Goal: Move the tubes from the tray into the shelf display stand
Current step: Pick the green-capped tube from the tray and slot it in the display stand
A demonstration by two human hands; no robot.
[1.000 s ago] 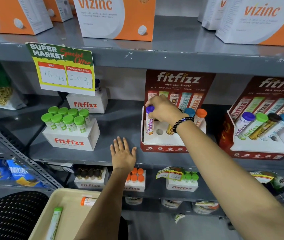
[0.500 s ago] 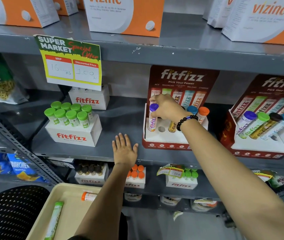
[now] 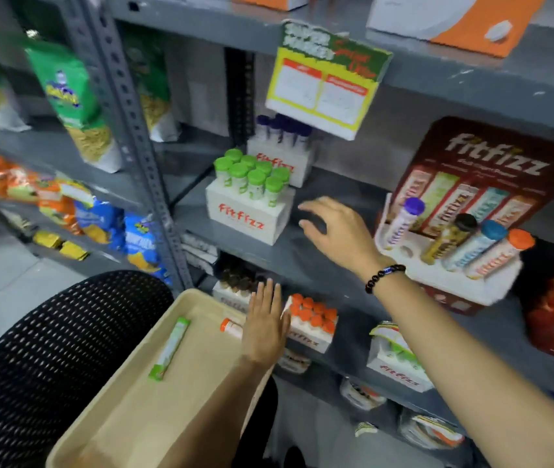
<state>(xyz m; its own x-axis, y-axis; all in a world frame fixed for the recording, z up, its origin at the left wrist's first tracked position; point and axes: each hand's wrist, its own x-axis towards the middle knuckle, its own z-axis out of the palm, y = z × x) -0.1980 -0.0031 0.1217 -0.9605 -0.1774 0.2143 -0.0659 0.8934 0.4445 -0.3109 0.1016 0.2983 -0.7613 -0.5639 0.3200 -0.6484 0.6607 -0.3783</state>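
A beige tray [image 3: 127, 403] rests at the bottom left and holds a green tube [image 3: 169, 348] and an orange-capped tube [image 3: 231, 327]. My left hand [image 3: 265, 325] hovers flat and empty over the tray's far corner, partly covering the orange-capped tube. The red fitfizz display stand [image 3: 464, 285] sits on the shelf at right with a purple-capped tube [image 3: 404, 221], a black-capped tube [image 3: 447, 238], a blue-capped tube [image 3: 474, 246] and an orange-capped one [image 3: 498, 255] in its slots. My right hand [image 3: 336, 231] is open in the air just left of the stand, holding nothing.
A white fitfizz box of green-capped tubes [image 3: 252, 197] stands left of my right hand, another white box [image 3: 282, 153] behind it. A price sign [image 3: 326, 82] hangs from the upper shelf. Snack bags [image 3: 73, 96] fill the left rack. A black mesh chair [image 3: 43, 352] sits under the tray.
My right hand let go of the purple-capped tube, which stays in the stand, and drew back left. My left hand left the shelf edge and dropped toward the tray. The view swung left.
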